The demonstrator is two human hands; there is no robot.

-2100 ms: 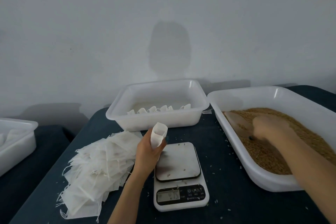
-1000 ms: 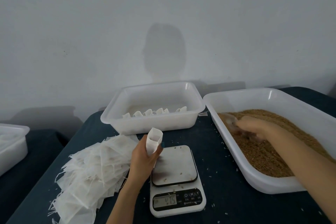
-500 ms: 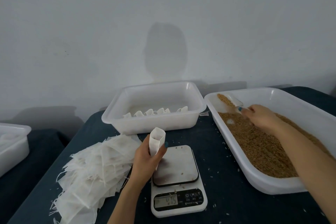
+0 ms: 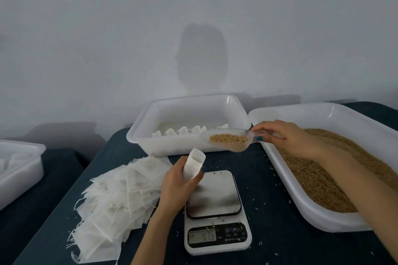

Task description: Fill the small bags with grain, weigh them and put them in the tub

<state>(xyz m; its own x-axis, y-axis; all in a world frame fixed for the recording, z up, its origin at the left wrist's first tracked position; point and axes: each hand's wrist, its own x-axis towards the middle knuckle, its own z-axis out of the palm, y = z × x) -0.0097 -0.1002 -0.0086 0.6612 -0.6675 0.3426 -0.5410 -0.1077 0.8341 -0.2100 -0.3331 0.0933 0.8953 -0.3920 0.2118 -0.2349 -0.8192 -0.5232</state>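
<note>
My left hand (image 4: 174, 185) wraps round the small white paper bag (image 4: 195, 162), its mouth open and tilted up over the silver-topped digital scale (image 4: 215, 211), ready for a pour. Just beyond that mouth and not touching it, my right hand (image 4: 286, 137) pinches the clear plastic scoop (image 4: 206, 135) by its handle, level so the brown grain (image 4: 228, 139) stays in. The white plastic tub (image 4: 163, 146) of filled bags waits behind.

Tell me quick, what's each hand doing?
Left hand: grips an open small bag.
Right hand: pinches a clear scoop full of grain.
</note>
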